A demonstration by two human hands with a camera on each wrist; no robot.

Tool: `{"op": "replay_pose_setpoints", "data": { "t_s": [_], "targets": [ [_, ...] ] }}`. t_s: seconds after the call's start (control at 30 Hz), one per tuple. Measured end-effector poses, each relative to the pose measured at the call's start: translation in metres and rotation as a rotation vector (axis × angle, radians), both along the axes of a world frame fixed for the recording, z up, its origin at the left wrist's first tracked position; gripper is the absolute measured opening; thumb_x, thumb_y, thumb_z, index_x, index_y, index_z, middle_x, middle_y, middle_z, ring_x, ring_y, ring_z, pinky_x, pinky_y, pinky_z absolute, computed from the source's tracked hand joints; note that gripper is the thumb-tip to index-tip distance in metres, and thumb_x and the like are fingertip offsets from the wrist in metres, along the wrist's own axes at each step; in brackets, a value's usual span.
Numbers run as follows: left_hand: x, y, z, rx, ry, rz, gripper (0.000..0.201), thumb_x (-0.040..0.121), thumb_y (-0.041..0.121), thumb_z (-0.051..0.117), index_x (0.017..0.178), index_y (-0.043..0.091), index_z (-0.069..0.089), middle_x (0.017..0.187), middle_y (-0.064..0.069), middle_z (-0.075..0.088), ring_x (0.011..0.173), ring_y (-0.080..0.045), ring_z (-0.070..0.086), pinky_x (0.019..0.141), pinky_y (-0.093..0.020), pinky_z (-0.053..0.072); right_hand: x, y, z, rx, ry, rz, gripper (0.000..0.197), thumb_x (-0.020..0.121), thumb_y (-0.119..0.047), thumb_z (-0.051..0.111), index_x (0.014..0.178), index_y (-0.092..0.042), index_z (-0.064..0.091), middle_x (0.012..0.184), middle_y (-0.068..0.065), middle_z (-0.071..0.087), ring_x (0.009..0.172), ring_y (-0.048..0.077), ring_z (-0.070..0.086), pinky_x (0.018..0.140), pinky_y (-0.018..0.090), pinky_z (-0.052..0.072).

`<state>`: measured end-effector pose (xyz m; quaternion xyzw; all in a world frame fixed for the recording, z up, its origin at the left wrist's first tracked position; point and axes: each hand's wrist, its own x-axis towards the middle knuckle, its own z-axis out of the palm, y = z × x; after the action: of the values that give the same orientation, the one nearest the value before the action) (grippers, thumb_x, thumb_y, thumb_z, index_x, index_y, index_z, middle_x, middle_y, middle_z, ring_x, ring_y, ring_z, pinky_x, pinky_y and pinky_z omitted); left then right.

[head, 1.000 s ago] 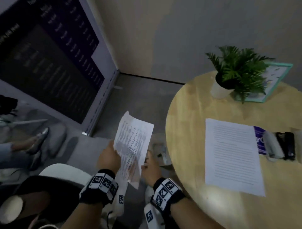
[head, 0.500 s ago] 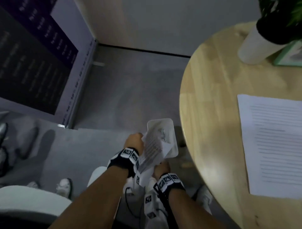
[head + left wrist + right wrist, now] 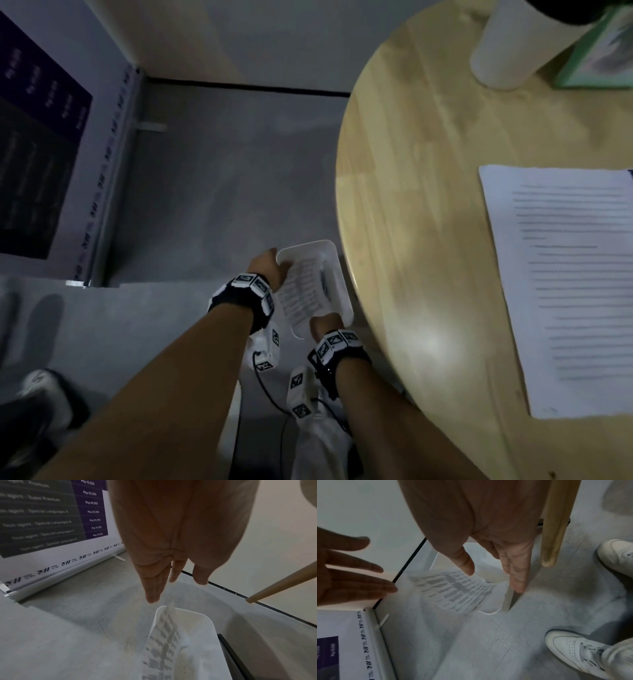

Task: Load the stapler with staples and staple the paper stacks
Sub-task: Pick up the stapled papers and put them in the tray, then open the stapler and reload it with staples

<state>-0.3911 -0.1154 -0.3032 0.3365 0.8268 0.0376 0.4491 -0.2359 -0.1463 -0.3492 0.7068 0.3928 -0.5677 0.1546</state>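
Observation:
A printed sheet (image 3: pixel 301 291) lies curled inside a white bin (image 3: pixel 342 291) on the floor, beside the round table. My left hand (image 3: pixel 267 270) hovers over the bin's far left corner and my right hand (image 3: pixel 325 325) over its near edge. In the left wrist view the left hand (image 3: pixel 176 588) has straight fingers, just above the sheet (image 3: pixel 164 635), and holds nothing. The right hand (image 3: pixel 493 578) is also spread and empty above the sheet (image 3: pixel 453 591). A second paper stack (image 3: pixel 565 274) lies flat on the table. No stapler is in view.
The wooden table (image 3: pixel 411 171) carries a white plant pot (image 3: pixel 503 58) and a green frame (image 3: pixel 599 58) at the back. A table leg (image 3: pixel 556 527) slants down right beside the bin. A banner stand (image 3: pixel 51 154) is on the left. White shoes (image 3: pixel 573 649) stand on the grey floor.
Both hands carried the printed sheet down from beside the table into the white bin and let go of it. The head view has tilted down.

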Motion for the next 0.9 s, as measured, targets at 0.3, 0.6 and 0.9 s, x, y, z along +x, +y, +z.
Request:
{"op": "replay_pose_setpoints", "data": {
  "t_s": [0.3, 0.6, 0.9],
  "targets": [
    [-0.012, -0.017, 0.060, 0.068, -0.019, 0.134, 0.043, 0.098, 0.025, 0.047, 0.134, 0.002, 0.049, 0.134, -0.020, 0.057, 0.120, -0.035, 0.055, 0.100, -0.035, 0.042, -0.029, 0.000, 0.073, 0.073, 0.119, 0.076, 0.034, 0.095, -0.017, 0.046, 0.124, 0.001, 0.052, 0.135, 0.020, 0.054, 0.108, 0.022, 0.054, 0.076, 0.024, 0.032],
    [0.000, -0.070, 0.228, 0.380, 0.129, 0.191, 0.031, 0.096, 0.012, 0.049, 0.123, 0.001, 0.061, 0.111, -0.021, 0.068, 0.104, -0.035, 0.063, 0.089, -0.035, 0.046, -0.034, -0.017, 0.245, 0.255, 0.456, 0.264, 0.014, 0.093, -0.016, 0.048, 0.090, -0.020, 0.062, 0.090, 0.001, 0.059, 0.079, 0.019, 0.058, 0.077, 0.029, 0.038],
    [0.124, -0.040, 0.357, 0.641, 0.075, -0.001, 0.017, 0.096, 0.016, 0.052, 0.103, 0.017, 0.067, 0.091, -0.011, 0.071, 0.085, -0.027, 0.066, 0.075, -0.035, 0.050, 0.109, 0.027, 0.395, 0.509, 0.560, 0.262, 0.028, 0.094, -0.016, 0.047, 0.105, 0.001, 0.066, 0.106, 0.017, 0.068, 0.096, 0.031, 0.063, 0.087, 0.039, 0.050]
  ]
}}
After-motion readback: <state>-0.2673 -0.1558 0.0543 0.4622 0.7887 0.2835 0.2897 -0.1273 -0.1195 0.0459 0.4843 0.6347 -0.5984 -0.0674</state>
